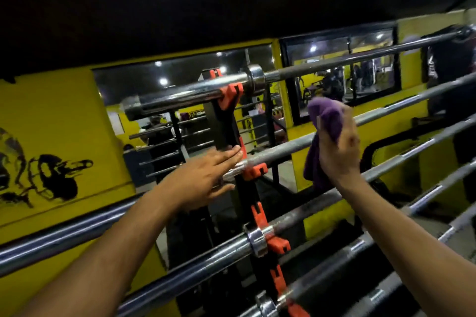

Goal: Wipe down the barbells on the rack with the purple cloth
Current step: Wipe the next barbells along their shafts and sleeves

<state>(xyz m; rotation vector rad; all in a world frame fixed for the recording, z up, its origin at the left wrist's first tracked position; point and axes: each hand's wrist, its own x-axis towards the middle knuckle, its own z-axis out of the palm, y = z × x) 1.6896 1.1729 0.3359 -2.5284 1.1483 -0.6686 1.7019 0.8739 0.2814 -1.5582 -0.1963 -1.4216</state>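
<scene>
Both bare forearms came up from the bottom edge of the frame, nearest the lens, and reached toward the barbell rack (226,123) at centre. From the lower left, one forearm ran diagonally up to the left hand (203,177), which lay just left of centre with its palm turned down. Its fingers (229,156) were straight and held close together, their tips touching the second barbell (278,153) where its shaft met an orange cradle (255,170) on the black upright. The thumb sat below the bar, spread away from the fingers.

From the lower right edge, the other forearm rose more steeply to the right hand (340,147), right of centre, its back toward the camera. That hand's fingers were curled round the purple cloth (325,121) and gripped it; one bunched end stood above the knuckles, and the rest hung down to the left of the wrist. Hand and cloth were in front of the second barbell's shaft, but whether the cloth touched the steel could not be told.

Above, the top barbell (322,67) crossed the frame with its chrome sleeve lying in another orange cradle. More barbells slanted through the lower half. Behind the rack a yellow wall (51,110) with black artwork filled the left side, and mirrors (144,80) showed ceiling lights.
</scene>
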